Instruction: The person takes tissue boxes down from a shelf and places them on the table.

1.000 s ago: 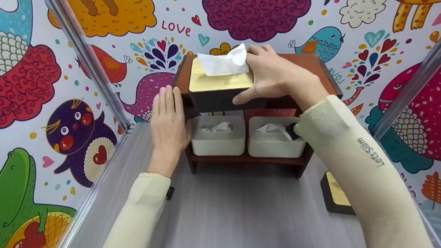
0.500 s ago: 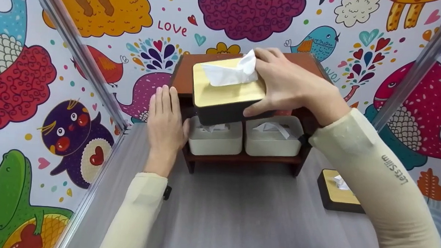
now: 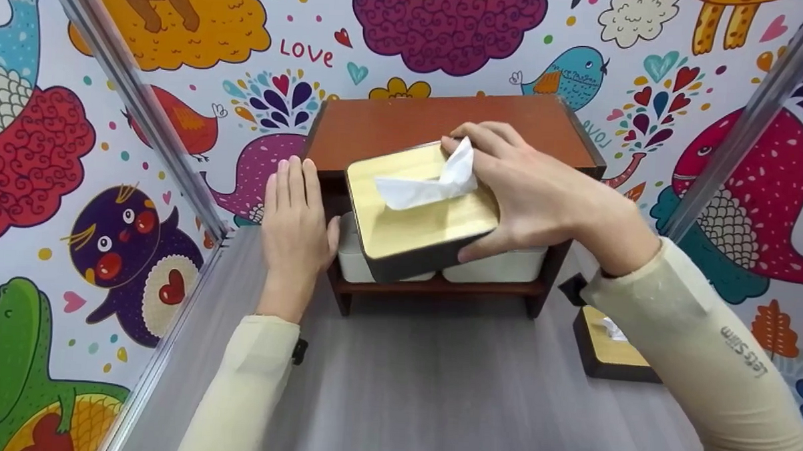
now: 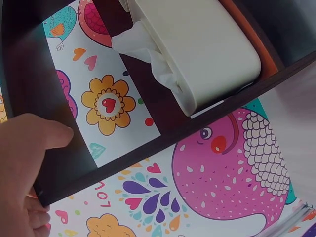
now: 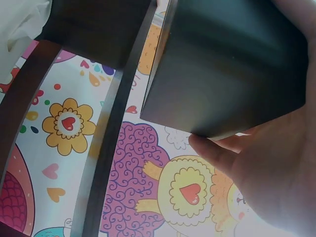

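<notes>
On the cream fabric right sleeve (image 3: 681,339), dark writing began with "Let's"; the rest I could not read surely. Red letters on the printed wall (image 3: 313,75) said "LOVE". The black rectangular tissue box with pale wood-like lid (image 3: 408,232) was tilted before the reddish-brown wooden shelf (image 3: 438,130), its right end gripped between thumb and fingers of the right hand (image 3: 533,190). The left hand (image 3: 294,235), fingers straight and together, rested at the shelf's left side. The box partly hid two cream-coloured boxes (image 3: 497,267); the sleeve partly covered another black, pale-lidded box (image 3: 611,349).
</notes>
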Demonstrator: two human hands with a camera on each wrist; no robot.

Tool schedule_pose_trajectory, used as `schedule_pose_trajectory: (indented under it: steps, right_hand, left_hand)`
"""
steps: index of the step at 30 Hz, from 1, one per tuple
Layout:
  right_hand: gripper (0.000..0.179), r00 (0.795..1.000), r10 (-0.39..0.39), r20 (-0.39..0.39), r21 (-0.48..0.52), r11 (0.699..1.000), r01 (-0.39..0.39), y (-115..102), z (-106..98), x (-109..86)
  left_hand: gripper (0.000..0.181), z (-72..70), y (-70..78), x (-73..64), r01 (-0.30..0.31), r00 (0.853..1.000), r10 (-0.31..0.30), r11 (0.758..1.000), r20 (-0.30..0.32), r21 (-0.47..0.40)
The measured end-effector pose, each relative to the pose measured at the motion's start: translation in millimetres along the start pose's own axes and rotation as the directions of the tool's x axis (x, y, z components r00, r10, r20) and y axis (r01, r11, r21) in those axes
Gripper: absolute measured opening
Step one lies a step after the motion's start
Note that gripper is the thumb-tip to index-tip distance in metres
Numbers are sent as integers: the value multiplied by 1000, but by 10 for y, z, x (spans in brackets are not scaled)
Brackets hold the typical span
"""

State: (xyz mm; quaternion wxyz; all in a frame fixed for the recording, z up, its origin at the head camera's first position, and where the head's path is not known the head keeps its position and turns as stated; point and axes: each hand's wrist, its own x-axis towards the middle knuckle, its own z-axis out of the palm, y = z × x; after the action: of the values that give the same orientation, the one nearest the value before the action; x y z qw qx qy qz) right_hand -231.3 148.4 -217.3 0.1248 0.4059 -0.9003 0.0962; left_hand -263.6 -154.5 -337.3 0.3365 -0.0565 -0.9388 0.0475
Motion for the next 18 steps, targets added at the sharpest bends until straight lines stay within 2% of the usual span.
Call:
schedule_pose_trajectory:
  steps: [4, 12, 18]
  right_hand:
    - [119, 1000, -24, 7, -19, 1000, 24, -17, 76, -133]
    - [119, 999, -40, 26, -44, 998, 41, -5, 260, -400]
    - [119, 998, -60, 5, -49, 997, 60, 43, 424, -543]
  left_hand:
    - [89, 6, -8, -1, 5, 1000, -6, 1000, -2, -17]
    - [90, -2, -3, 1, 15, 999, -15, 1000, 35, -5]
    - [91, 1, 12, 3, 10, 1000, -10, 1000, 20, 3]
